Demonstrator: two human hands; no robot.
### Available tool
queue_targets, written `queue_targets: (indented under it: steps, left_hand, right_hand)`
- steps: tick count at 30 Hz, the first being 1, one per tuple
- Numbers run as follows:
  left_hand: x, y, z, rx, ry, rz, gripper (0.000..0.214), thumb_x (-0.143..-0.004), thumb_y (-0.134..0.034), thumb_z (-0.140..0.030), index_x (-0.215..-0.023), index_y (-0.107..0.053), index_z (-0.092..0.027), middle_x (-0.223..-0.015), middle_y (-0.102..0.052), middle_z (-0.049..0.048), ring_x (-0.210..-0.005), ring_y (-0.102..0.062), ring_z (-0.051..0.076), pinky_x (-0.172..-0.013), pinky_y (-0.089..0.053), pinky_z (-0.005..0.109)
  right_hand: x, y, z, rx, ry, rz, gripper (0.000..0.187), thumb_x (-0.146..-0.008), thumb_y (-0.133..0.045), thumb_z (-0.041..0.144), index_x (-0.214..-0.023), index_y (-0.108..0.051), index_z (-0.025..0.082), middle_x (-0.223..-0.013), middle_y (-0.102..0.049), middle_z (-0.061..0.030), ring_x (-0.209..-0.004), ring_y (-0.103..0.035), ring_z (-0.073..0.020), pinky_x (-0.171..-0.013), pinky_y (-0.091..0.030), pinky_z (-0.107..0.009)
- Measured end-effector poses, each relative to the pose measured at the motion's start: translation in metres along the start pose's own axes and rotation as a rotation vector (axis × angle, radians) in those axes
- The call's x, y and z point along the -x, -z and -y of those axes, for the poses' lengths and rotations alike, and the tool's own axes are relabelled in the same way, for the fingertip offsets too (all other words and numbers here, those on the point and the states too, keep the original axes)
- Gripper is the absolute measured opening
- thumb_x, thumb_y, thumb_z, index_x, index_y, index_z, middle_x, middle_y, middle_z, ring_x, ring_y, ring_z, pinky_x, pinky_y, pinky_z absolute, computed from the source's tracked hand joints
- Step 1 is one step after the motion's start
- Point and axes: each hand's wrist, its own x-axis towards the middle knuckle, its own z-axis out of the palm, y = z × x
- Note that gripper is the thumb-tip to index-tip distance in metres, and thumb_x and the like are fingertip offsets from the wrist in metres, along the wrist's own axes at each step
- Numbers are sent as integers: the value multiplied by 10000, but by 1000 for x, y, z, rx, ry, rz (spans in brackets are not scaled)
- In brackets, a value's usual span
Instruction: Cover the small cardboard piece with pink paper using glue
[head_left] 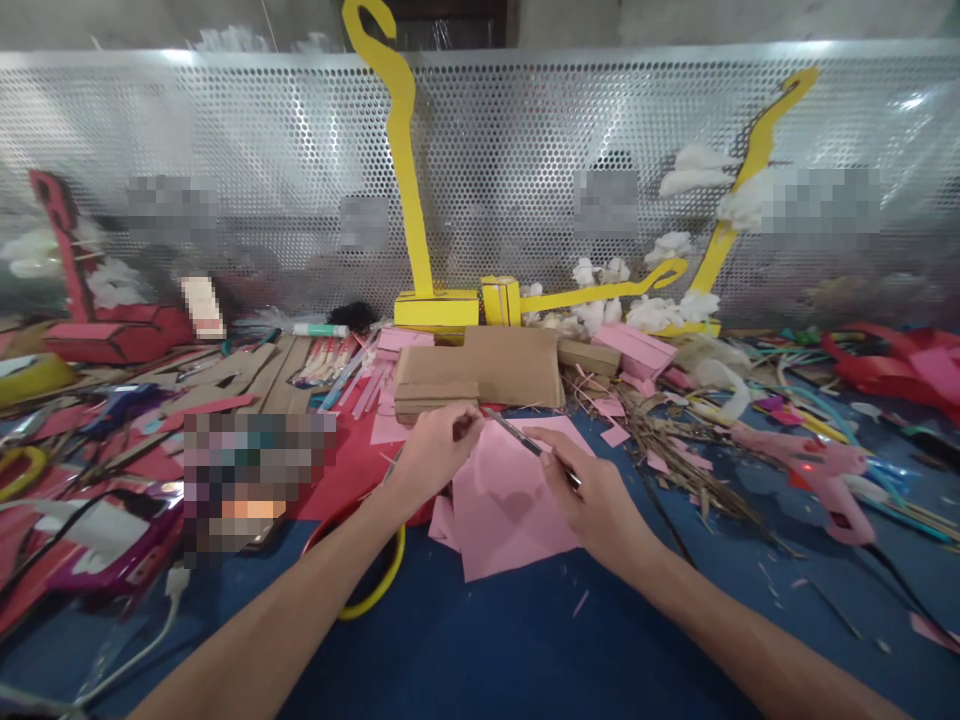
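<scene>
My right hand [592,497] is closed round a slim silver and black craft knife [517,432], its tip slanting up and left. At that tip, the fingers of my left hand [440,445] are pinched together; anything between them is too small to make out. Below both hands lies a pink paper sheet [495,535] with shadows across it. Just behind them, a small cardboard box [431,395] stands against a larger brown cardboard piece [514,365].
A pink glue gun [817,465] with a lit red light lies right, beside dry twigs [694,460]. A yellow tape roll [397,570] sits under my left forearm. Yellow paper hook shapes [405,180] stand by the perforated metal panel [285,150]. Red paper [341,465] and scraps lie left.
</scene>
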Motion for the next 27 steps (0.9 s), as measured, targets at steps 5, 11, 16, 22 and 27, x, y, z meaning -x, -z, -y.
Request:
queue_targets:
  steps: [5,11,16,22,27]
  left_hand:
    - [2,-3,-3,-24,-12,-3,167,-919,-550,-242,-864,-705,-211,-787,-738,25,-710,-661,176,-666,-458,280]
    - [1,-1,0,-25,-3,-19,162,-901,-543,-214,-841,-693,-197,-782,-732,25,-704,-659,166,-665,-456,268]
    - [1,1,-3,-28,1,-25,153,-889,-541,-199,-842,-687,-198,-773,-725,20,-702,-650,164,-657,-447,266]
    - [4,0,-12,-37,-13,1,161,-904,-539,-228,-843,-687,-209,-757,-711,12,-687,-634,164,-656,-449,266]
    - [1,0,-9,-39,-26,-26,156,-908,-536,-215,-830,-670,-196,-762,-710,18,-683,-629,161,-664,-437,270]
  right_hand:
    - [0,-3,5,38,50,14,415,-1030,-376,277,-1375,-589,187,-640,-545,28,-486,-428,-119,-501,-323,-239]
    - [4,-4,8,63,78,34,441,-1008,-396,238,-1392,-605,187,-702,-639,-6,-497,-473,-122,-518,-377,-242]
    - [5,-4,10,74,91,31,450,-1003,-394,228,-1395,-607,164,-655,-626,-8,-497,-492,-131,-508,-385,-242]
    - [3,-4,10,46,83,22,448,-1012,-387,240,-1399,-600,168,-662,-603,-1,-510,-473,-130,-507,-367,-240]
    - [5,-4,9,22,48,29,437,-1009,-400,252,-1386,-612,182,-639,-573,10,-480,-413,-119,-482,-324,-244]
